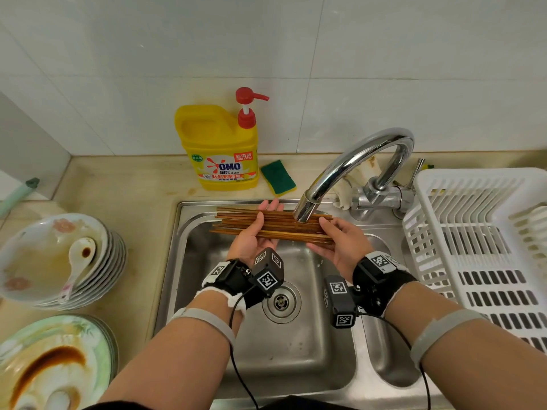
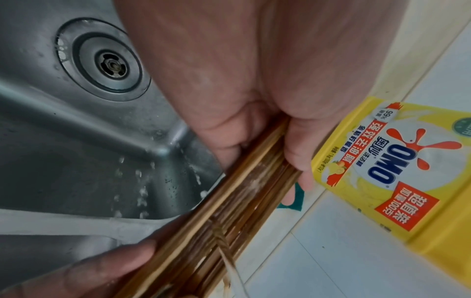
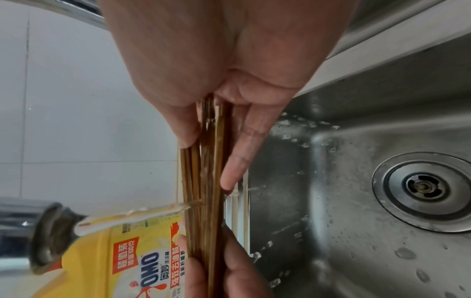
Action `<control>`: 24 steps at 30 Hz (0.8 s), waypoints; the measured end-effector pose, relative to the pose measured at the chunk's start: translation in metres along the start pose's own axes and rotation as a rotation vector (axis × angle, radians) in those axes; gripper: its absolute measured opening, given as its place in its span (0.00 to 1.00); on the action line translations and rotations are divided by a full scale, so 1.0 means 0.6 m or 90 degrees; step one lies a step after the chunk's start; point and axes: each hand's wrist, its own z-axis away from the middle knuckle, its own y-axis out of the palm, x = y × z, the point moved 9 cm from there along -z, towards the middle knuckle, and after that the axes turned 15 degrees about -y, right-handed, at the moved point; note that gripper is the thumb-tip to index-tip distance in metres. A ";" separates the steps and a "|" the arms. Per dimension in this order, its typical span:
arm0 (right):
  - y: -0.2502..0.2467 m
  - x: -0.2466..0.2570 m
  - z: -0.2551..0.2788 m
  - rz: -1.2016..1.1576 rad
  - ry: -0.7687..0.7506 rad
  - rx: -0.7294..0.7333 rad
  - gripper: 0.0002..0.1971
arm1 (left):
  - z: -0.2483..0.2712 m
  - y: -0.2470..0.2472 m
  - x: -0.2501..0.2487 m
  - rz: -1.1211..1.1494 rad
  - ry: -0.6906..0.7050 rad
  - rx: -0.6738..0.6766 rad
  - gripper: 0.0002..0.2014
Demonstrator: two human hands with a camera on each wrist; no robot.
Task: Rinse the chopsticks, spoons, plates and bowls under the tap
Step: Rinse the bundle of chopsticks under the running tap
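Chopsticks (image 1: 273, 229) first: my left hand (image 1: 251, 235) and right hand (image 1: 340, 244) clasp the bundle under the tap (image 1: 307, 207); next I'd roll them.

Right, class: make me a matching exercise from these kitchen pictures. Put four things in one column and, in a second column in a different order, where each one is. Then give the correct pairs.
Things:
1. chopsticks
2. white spoon
3. green sponge
4. white rack

Places:
A. on the counter beside the yellow detergent bottle
B. right of the sink
C. under the tap, held between the left hand and the right hand
D. in the top bowl of the stack of bowls

Pairs: 1-C, 2-D, 3-A, 4-B
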 end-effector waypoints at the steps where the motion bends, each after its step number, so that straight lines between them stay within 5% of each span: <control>1: 0.003 -0.002 0.002 -0.001 0.007 -0.001 0.08 | 0.003 -0.002 -0.001 0.000 0.001 -0.003 0.15; 12: 0.050 -0.037 0.008 -0.042 0.075 0.006 0.18 | 0.020 -0.040 -0.016 0.001 0.012 -0.027 0.12; 24: 0.032 -0.020 -0.008 0.008 -0.052 -0.032 0.17 | 0.023 -0.037 -0.012 -0.063 0.002 -0.046 0.11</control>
